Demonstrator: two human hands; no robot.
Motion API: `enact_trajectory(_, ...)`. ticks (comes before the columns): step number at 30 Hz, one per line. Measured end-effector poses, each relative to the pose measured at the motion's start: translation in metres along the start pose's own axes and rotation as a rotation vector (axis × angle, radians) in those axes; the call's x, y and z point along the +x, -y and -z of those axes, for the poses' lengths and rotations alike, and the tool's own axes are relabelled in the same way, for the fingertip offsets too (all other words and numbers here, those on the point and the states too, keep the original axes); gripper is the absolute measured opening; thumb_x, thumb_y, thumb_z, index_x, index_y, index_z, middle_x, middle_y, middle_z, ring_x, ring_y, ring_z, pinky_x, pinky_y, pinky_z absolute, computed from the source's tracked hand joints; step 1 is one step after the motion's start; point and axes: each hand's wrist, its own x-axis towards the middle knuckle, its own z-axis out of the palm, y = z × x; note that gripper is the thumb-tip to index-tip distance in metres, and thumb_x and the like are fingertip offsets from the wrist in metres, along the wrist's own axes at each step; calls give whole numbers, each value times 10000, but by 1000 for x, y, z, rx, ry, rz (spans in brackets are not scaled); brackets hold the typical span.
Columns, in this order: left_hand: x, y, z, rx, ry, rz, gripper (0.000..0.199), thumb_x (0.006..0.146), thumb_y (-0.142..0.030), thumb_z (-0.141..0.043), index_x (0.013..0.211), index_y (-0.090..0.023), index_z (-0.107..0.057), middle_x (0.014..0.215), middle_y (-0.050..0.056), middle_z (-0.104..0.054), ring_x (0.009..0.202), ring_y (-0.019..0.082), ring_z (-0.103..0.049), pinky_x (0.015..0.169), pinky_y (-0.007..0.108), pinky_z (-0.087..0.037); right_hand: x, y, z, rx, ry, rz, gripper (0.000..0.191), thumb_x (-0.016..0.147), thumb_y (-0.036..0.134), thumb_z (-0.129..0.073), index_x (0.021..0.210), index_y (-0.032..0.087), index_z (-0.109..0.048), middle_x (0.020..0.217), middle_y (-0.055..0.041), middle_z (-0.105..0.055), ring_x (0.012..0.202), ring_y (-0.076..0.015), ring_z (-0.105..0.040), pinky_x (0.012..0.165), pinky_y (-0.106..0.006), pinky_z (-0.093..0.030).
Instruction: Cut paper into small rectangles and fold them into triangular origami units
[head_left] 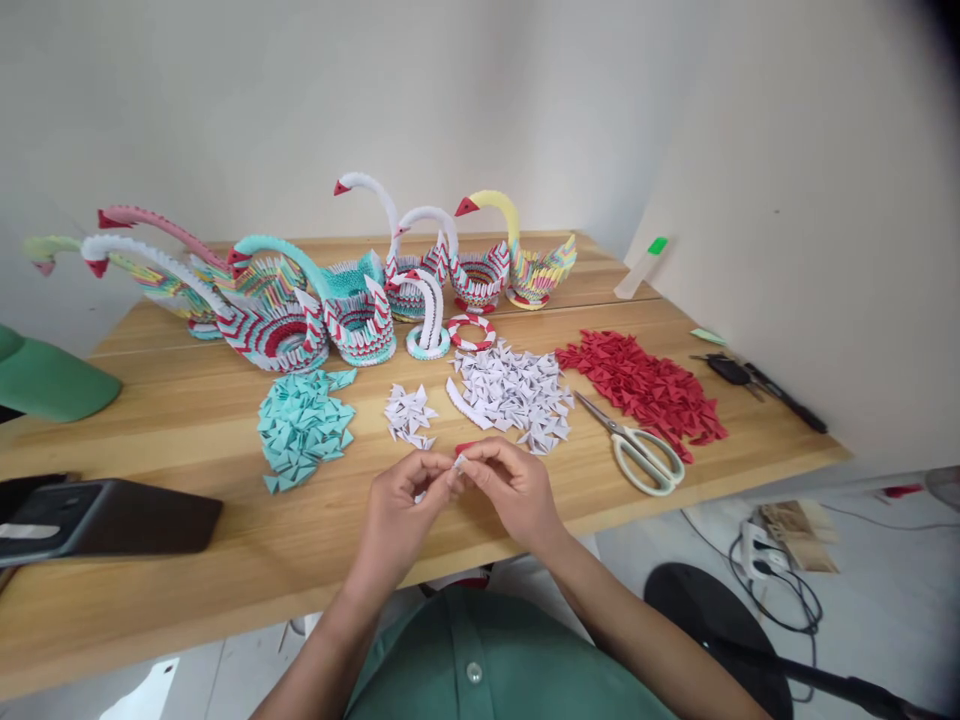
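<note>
My left hand [409, 500] and my right hand [514, 490] meet above the table's front part, fingertips pinched together on a small white paper piece [460, 462]. A bit of red shows just behind the fingers. Beyond my hands lie a small group of white folded pieces [410, 414] and a larger white pile [517, 390], with a curved white strip [465, 404] at its left edge. Teal pieces [306, 425] are heaped to the left, red pieces [645, 385] to the right. Scissors [637, 450] lie closed right of my right hand.
Several paper swans [360, 325] stand along the back, beside a red and white ring [471, 332]. A black object [142, 515] and a green object [56, 380] are at left. Keys [729, 370] and a pen [787, 398] lie at right.
</note>
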Motion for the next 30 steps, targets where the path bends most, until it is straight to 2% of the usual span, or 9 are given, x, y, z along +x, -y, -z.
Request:
enact_trajectory(2, 2, -1, 2, -71, 8, 52, 146, 752, -286, -719, 755, -154, -658, 625, -1, -676, 566, 102, -581, 583, 203, -478, 1, -2, 2, -75, 20, 143, 81, 887, 231, -625, 903, 207, -701, 803, -25, -733, 706, -144, -677, 647, -241, -539)
enact_trajectory(6, 3, -3, 6, -202, 37, 147, 200, 751, -327, -732, 726, -141, -662, 615, 14, -683, 536, 97, -576, 556, 203, -475, 4, -6, 10, -244, 114, 497, 235, 923, 110, -531, 1038, 226, -699, 912, -58, -739, 856, -163, -682, 753, -288, -551)
enact_trajectory(10, 2, -2, 7, -245, 63, 153, 235, 751, -363, -742, 824, -145, -695, 666, 25, -710, 598, 119, -625, 606, 223, -513, 5, -6, 15, -322, 118, 607, 290, 924, 80, -506, 1103, 218, -688, 965, -91, -736, 891, -179, -681, 761, -305, -560)
enact_trajectory(12, 2, 0, 7, -191, 35, 106, 227, 724, -337, -768, 842, -153, -706, 665, 20, -719, 614, 126, -641, 617, 223, -524, 4, -3, 16, -319, 136, 555, 283, 922, 90, -522, 1109, 225, -686, 970, -82, -741, 898, -178, -686, 778, -303, -558)
enact_trajectory(16, -2, 5, 7, 8, -61, -39, 163, 773, -316, -720, 859, -177, -731, 701, 24, -743, 641, 147, -663, 632, 239, -538, 3, 5, 21, -219, 164, 234, 265, 903, 158, -592, 1147, 231, -666, 984, -52, -754, 871, -163, -706, 773, -264, -552)
enact_trajectory(18, -4, 5, 7, 157, -75, -116, 146, 807, -302, -688, 888, -195, -747, 726, 24, -751, 652, 157, -674, 636, 244, -540, 4, 9, 23, -163, 181, 125, 196, 888, 204, -626, 1070, 215, -695, 944, -46, -758, 832, -159, -706, 739, -242, -541)
enact_trajectory(23, -9, 3, 6, 496, -95, -397, 128, 829, -241, -675, 918, -226, -765, 837, 32, -779, 740, 181, -716, 706, 257, -548, 7, 13, 20, -96, 195, 31, 129, 883, 253, -624, 805, 187, -703, 731, -9, -702, 673, -129, -629, 634, -208, -477)
enact_trajectory(26, -10, 3, 8, 597, -99, -549, 147, 826, -211, -684, 951, -227, -758, 851, 33, -781, 763, 183, -722, 730, 262, -547, 7, 14, 19, -61, 218, -30, 164, 892, 266, -602, 775, 177, -675, 694, 3, -652, 646, -118, -587, 614, -201, -448)
enact_trajectory(30, -10, 4, 8, 606, -111, -641, 141, 826, -183, -682, 935, -226, -760, 813, 40, -776, 718, 184, -710, 680, 264, -540, 7, 15, 18, -17, 251, -60, 212, 915, 302, -570, 771, 171, -654, 672, 12, -613, 625, -110, -552, 599, -199, -430)
